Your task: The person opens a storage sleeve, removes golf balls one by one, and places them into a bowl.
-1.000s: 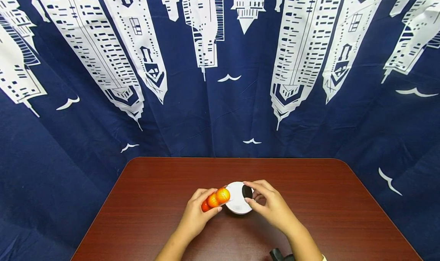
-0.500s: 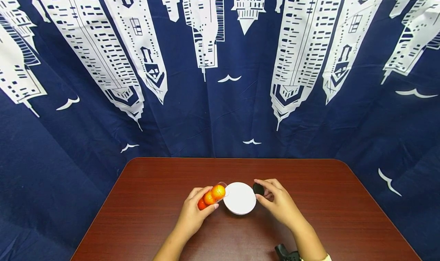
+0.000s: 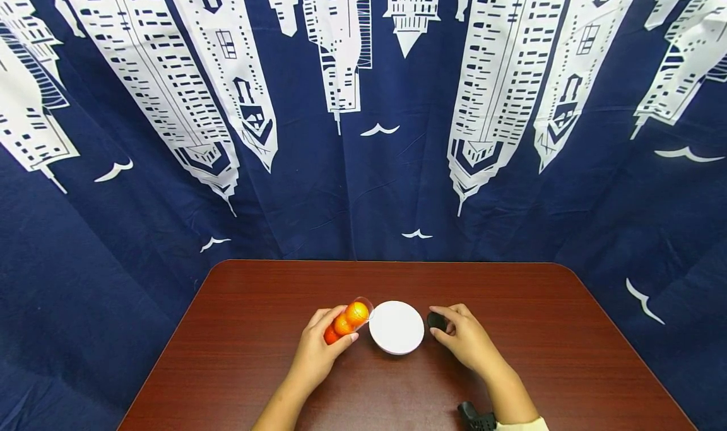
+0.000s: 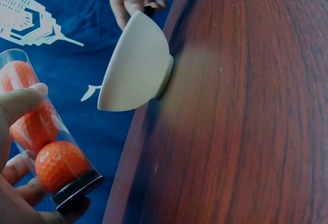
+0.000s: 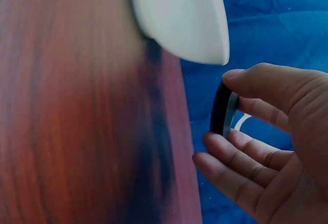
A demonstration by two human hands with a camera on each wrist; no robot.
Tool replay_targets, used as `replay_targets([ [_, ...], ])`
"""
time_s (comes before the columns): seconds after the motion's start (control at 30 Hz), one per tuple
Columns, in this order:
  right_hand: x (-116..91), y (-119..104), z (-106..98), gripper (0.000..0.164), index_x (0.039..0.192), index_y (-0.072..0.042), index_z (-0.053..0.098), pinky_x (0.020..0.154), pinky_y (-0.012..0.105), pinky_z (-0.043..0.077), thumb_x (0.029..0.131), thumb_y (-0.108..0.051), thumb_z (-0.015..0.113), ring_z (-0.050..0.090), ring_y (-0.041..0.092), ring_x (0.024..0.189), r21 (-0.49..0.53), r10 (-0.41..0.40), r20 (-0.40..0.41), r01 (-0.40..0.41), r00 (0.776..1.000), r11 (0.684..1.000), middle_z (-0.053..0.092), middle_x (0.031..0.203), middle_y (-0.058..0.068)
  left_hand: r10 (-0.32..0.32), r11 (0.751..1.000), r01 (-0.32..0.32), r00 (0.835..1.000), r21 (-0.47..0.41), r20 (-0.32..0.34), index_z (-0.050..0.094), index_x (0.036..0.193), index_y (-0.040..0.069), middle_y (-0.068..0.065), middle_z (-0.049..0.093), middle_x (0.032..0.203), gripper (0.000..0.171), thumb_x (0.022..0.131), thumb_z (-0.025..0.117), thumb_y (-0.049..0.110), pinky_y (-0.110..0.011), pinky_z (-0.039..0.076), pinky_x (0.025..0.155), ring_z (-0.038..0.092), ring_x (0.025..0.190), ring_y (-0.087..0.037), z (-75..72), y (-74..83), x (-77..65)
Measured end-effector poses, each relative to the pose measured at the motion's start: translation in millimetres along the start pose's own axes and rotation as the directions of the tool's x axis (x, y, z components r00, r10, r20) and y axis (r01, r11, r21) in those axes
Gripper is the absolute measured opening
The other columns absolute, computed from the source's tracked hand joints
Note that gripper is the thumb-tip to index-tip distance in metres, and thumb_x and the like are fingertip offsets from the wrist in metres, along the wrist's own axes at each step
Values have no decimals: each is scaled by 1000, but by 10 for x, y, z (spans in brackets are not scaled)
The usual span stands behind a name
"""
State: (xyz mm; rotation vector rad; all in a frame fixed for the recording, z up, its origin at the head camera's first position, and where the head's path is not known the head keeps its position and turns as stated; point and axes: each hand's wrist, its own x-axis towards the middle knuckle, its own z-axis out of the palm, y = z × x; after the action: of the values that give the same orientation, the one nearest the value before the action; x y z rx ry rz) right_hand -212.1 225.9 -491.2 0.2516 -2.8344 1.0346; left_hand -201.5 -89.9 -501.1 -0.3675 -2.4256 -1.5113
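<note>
My left hand (image 3: 319,350) grips a clear plastic tube (image 3: 344,324), tilted with its open end up and toward the bowl. Three orange golf balls (image 4: 62,165) sit in a row inside, and a black cap (image 4: 78,189) closes the tube's lower end. A white bowl (image 3: 396,327) stands upright on the table between both hands, just right of the tube. To the right of the bowl, my right hand (image 3: 470,341) pinches a round black lid (image 5: 224,110) between thumb and fingertips. The lid is held on edge, apart from the bowl.
The reddish-brown wooden table (image 3: 272,292) has rounded far corners. Behind it hangs a dark blue curtain (image 3: 318,204) with white buildings and birds. A black device (image 3: 476,417) is at the right wrist, by a pale sleeve (image 3: 522,425).
My right hand has drawn the black lid rightward from over the bowl to beside it. The left hand has shifted slightly left with the tube, which now tilts more upright.
</note>
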Motion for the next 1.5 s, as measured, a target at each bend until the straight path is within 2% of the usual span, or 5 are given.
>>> replay_targets([
  [0.43, 12, 153, 106, 47, 126, -3, 67, 65, 25, 41, 84, -19, 81, 49, 12, 78, -104, 95, 62, -88, 994, 991, 60, 107, 6, -7, 1000, 7, 1000, 4, 3, 68, 130, 24, 5, 64, 119, 53, 81, 86, 30, -26, 54, 92, 62, 107, -15, -27, -28, 9],
  [0.73, -1, 181, 119, 44, 121, -6, 70, 79, 41, 50, 81, -20, 84, 56, 15, 86, -200, 69, 66, -54, 995, 978, 62, 109, 7, 1, 1000, -1, 1000, 17, -6, 68, 130, 23, 6, 64, 119, 53, 80, 86, 30, -27, 54, 92, 62, 107, -14, -23, -52, 1],
  [0.97, -22, 173, 92, 58, 133, -7, 65, 89, 53, 53, 81, -25, 85, 62, 24, 100, -195, 88, 75, -72, 993, 978, 61, 115, 11, 5, 1000, -5, 1000, 19, -1, 67, 129, 25, 6, 63, 119, 52, 81, 86, 32, -28, 54, 92, 62, 106, -14, -29, -48, 6],
  [1.27, 20, 126, 51, 50, 135, -11, 64, 88, 52, 55, 89, -24, 78, 65, 31, 106, -117, 26, -125, -41, 992, 992, 63, 121, 13, -6, 1000, 6, 1000, 14, -2, 67, 130, 24, 6, 63, 119, 53, 80, 86, 30, -27, 54, 93, 62, 107, -14, -38, -16, 14],
  [1.5, -1, 9, 0, 39, 129, -12, 67, 82, 45, 57, 93, -24, 74, 66, 22, 99, -45, -40, -214, 31, 976, 998, 65, 120, 11, -1, 1000, 1, 1000, 8, -15, 68, 129, 25, 7, 64, 118, 53, 79, 87, 29, -26, 54, 92, 62, 107, -14, -46, 24, 3],
])
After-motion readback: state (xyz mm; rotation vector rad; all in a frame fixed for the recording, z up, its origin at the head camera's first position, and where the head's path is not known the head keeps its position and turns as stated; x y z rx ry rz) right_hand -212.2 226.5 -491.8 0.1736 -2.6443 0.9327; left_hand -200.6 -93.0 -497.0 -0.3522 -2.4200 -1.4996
